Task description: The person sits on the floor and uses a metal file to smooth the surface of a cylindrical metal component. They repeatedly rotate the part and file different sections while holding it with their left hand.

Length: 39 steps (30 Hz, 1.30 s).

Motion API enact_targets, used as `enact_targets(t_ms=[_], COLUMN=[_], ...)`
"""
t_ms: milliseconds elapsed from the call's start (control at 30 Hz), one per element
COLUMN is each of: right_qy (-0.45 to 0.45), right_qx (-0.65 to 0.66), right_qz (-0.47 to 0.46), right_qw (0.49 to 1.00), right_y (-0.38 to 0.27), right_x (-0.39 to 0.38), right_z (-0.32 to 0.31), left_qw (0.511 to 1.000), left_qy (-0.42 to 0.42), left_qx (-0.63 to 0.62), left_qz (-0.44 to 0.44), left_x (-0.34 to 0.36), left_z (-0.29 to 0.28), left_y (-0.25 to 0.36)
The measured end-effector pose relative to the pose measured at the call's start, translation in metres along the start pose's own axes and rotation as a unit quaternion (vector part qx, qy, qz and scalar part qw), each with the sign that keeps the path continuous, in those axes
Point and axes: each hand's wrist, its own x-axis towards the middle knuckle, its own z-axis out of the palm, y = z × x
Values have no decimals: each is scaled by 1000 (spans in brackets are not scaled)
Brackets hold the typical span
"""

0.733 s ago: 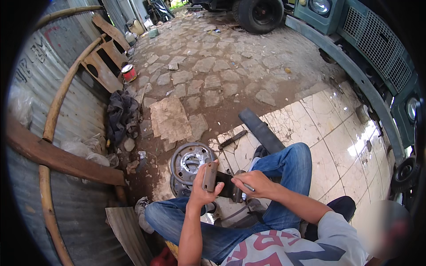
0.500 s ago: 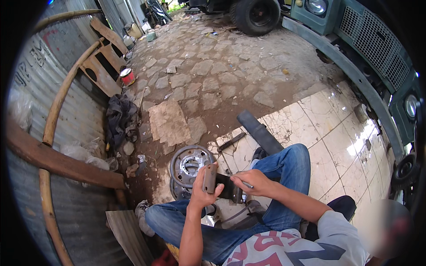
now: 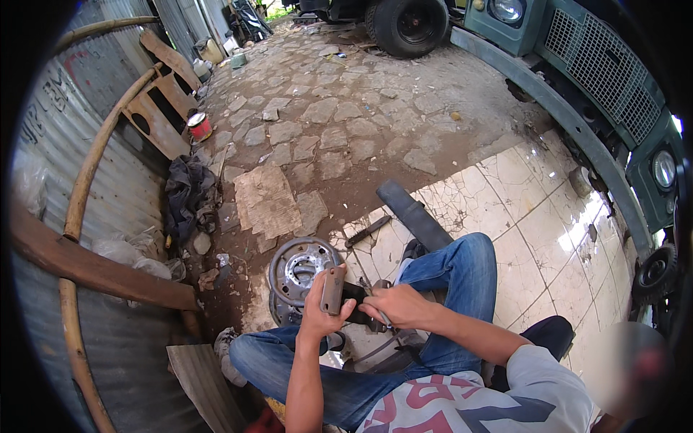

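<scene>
My left hand is raised in front of my lap, closed around a brownish rectangular metal piece with rounded edges. Close on its right, my right hand is closed on a thin grey metal rod-like tool; its exact kind is unclear. Beneath and between the hands lies a black part, partly covered by them. A round steel wheel rim rests on the floor just beyond my left hand, on top of another dark metal part.
A dark brush-like tool and a long dark grey block lie on the cracked tiles ahead. Flattened cardboard is on the dirt. A red can stands by the corrugated wall at left; a green vehicle's bumper is at right.
My right hand has come slightly left, nearer my left hand, and has turned so the tool points more downward. The left hand still holds the metal piece. The view has shifted a little.
</scene>
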Motion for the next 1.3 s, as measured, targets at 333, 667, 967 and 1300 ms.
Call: enact_targets(t_ms=[333,667,967,1300], right_qy=[6,100,4,-15], right_qx=[-40,57,86,131], right_qz=[-5,-23,-16,6], right_qw=[999,993,996,991], right_y=[-10,-23,-36,-36], right_x=[-18,-29,-41,-29], right_z=[5,-1,11,-6], left_qw=[999,997,996,999], left_qy=[-15,49,39,6], left_qx=[49,58,77,37], left_qz=[1,11,33,28], left_x=[-1,1,2,6], left_z=[1,6,3,2], left_y=[3,-5,0,6])
